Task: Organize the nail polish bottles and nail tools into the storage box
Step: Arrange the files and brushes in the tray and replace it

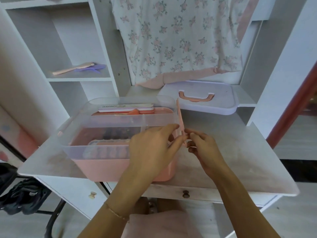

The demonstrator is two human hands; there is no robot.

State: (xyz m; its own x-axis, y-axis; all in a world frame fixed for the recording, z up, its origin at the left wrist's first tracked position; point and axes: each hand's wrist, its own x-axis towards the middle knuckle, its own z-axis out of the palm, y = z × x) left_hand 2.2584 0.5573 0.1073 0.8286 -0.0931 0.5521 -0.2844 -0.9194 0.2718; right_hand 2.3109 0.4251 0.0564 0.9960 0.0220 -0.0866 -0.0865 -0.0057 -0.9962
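Two hands meet at the right side of the storage box (109,166), just by its rim. The left hand (151,150) reaches across the near corner, and its finger and thumb pinch the low end of a thin pink clasp (180,121). The right hand (205,152) comes from the other side, fingers curled, and its tips pinch the same low end. The clasp stands up along the box wall, so I think both hands are working it — maybe to get it ready for the lid, though I cannot tell if it is being pushed or pulled.

Inside the box sits a clear tray (120,121) on top of the pink bottom part. A long nail file (126,108) lies at the back of the tray, flat, so it fits. Under the tray I can make out dark bottle shapes, likely the nail polish bottles (118,133), but they are blurry through the plastic.

Just behind the box, on the white table (231,157), the lid (200,98) lies flat with its pink handle up — off the box, so things can go in. Most of the job looks done; the lid is not yet on.

Far back on a shelf (78,78) rest a pink brush (72,69) and a purple clip (92,68).
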